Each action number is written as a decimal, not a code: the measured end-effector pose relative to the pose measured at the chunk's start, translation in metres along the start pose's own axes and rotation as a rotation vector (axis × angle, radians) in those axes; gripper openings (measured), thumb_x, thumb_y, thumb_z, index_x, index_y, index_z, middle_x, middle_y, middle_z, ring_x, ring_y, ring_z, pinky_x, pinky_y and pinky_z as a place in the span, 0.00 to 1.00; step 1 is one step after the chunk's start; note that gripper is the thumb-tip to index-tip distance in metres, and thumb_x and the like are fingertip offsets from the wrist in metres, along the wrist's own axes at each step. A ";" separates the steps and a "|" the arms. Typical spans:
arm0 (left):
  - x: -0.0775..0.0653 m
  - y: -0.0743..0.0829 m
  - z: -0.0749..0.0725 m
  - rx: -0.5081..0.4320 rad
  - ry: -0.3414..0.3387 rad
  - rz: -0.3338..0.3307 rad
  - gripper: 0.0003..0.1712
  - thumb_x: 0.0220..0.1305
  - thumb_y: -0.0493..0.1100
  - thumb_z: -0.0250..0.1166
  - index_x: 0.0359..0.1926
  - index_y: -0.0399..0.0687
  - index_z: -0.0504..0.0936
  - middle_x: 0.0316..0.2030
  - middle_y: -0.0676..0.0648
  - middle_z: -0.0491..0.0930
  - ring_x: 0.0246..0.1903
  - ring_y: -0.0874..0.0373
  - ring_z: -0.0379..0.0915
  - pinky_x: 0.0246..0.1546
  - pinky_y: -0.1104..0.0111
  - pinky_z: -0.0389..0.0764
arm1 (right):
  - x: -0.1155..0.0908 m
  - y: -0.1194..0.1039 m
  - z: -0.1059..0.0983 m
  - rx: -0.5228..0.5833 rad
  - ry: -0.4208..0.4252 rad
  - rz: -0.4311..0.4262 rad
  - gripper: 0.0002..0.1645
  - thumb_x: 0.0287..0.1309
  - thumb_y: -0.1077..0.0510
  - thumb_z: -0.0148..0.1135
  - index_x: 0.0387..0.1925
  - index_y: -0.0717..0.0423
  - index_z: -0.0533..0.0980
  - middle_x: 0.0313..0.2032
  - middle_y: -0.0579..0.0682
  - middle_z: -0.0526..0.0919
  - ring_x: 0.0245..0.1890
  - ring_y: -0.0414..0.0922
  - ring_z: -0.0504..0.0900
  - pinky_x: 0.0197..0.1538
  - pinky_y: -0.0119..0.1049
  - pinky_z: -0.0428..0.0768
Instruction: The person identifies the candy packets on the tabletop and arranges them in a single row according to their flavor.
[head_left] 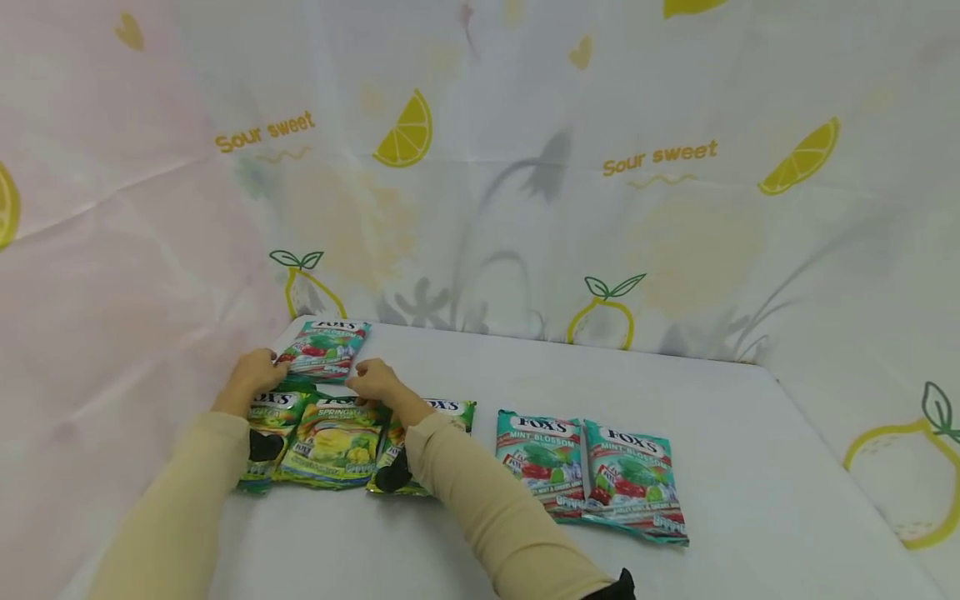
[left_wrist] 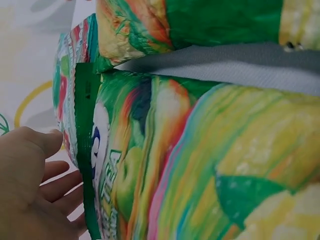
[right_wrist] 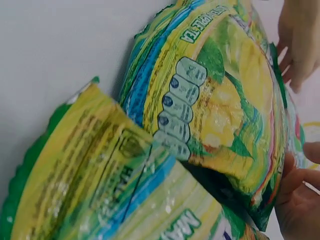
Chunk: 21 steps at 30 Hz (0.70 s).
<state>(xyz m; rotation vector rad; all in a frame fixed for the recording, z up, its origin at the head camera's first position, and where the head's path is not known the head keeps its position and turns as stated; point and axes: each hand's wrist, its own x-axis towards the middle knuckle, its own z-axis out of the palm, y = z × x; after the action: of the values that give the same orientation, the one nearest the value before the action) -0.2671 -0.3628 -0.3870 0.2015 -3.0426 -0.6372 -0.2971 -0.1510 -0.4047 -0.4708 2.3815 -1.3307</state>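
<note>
At the far left of the table lies a teal FOX'S Mint Blossom candy bag (head_left: 324,350). My left hand (head_left: 255,373) is at its left side, fingertips right at the edge. My right hand (head_left: 377,382) is by its lower right corner. Just in front lie a green-and-yellow candy bag (head_left: 273,417), a yellow Spring Tea bag (head_left: 337,442) and another green-and-yellow bag (head_left: 453,410), partly hidden by my right arm. In the left wrist view, the left thumb and fingers are spread loosely beside the teal bag (left_wrist: 64,100). The right wrist view shows the right fingers (right_wrist: 295,190) loosely bent beyond a yellow bag.
Two more teal Mint Blossom bags (head_left: 540,462) (head_left: 633,483) lie side by side right of my right forearm. The white table (head_left: 720,433) ends against a lemon-printed cloth (head_left: 510,208) hung behind and at both sides.
</note>
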 end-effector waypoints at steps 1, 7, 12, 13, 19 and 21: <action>0.001 -0.001 0.002 -0.006 -0.011 -0.007 0.29 0.66 0.43 0.49 0.52 0.13 0.64 0.47 0.18 0.68 0.44 0.26 0.66 0.44 0.43 0.70 | 0.001 0.001 0.001 -0.005 -0.005 0.001 0.28 0.65 0.56 0.55 0.65 0.58 0.65 0.60 0.55 0.72 0.24 0.43 0.80 0.22 0.29 0.72; 0.004 -0.001 0.010 -0.029 -0.034 -0.030 0.31 0.67 0.44 0.47 0.55 0.15 0.61 0.48 0.18 0.66 0.45 0.27 0.66 0.44 0.40 0.67 | 0.005 0.006 0.003 -0.020 -0.015 -0.007 0.29 0.66 0.54 0.55 0.66 0.56 0.64 0.61 0.56 0.71 0.27 0.45 0.82 0.24 0.30 0.74; 0.005 0.001 0.012 -0.020 -0.015 -0.045 0.28 0.67 0.43 0.48 0.52 0.17 0.64 0.46 0.20 0.68 0.42 0.29 0.67 0.42 0.40 0.67 | 0.005 0.008 0.000 0.068 -0.064 -0.024 0.30 0.66 0.54 0.53 0.67 0.58 0.62 0.62 0.58 0.69 0.32 0.49 0.83 0.25 0.30 0.72; 0.005 0.002 0.012 -0.018 -0.007 -0.043 0.27 0.66 0.43 0.48 0.52 0.17 0.65 0.46 0.21 0.69 0.42 0.29 0.68 0.42 0.40 0.68 | 0.006 0.008 0.000 0.088 -0.074 -0.025 0.30 0.67 0.54 0.53 0.67 0.59 0.61 0.62 0.58 0.69 0.33 0.50 0.83 0.26 0.30 0.72; 0.006 0.007 0.014 -0.019 0.050 -0.026 0.28 0.62 0.39 0.54 0.53 0.14 0.66 0.48 0.20 0.69 0.46 0.27 0.68 0.44 0.41 0.71 | 0.011 0.014 -0.003 0.180 -0.101 -0.006 0.32 0.67 0.54 0.52 0.68 0.61 0.58 0.63 0.58 0.69 0.37 0.52 0.83 0.26 0.30 0.71; 0.007 0.008 0.016 -0.030 0.066 -0.032 0.27 0.61 0.38 0.56 0.51 0.14 0.67 0.48 0.19 0.69 0.45 0.26 0.68 0.44 0.42 0.72 | 0.013 0.015 -0.004 0.197 -0.101 0.004 0.33 0.67 0.54 0.52 0.69 0.61 0.57 0.63 0.58 0.68 0.37 0.51 0.83 0.26 0.29 0.71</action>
<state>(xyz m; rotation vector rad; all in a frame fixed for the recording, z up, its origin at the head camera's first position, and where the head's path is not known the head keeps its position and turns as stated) -0.2761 -0.3507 -0.3982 0.2659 -2.9710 -0.6634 -0.3116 -0.1463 -0.4178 -0.4647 2.1431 -1.4846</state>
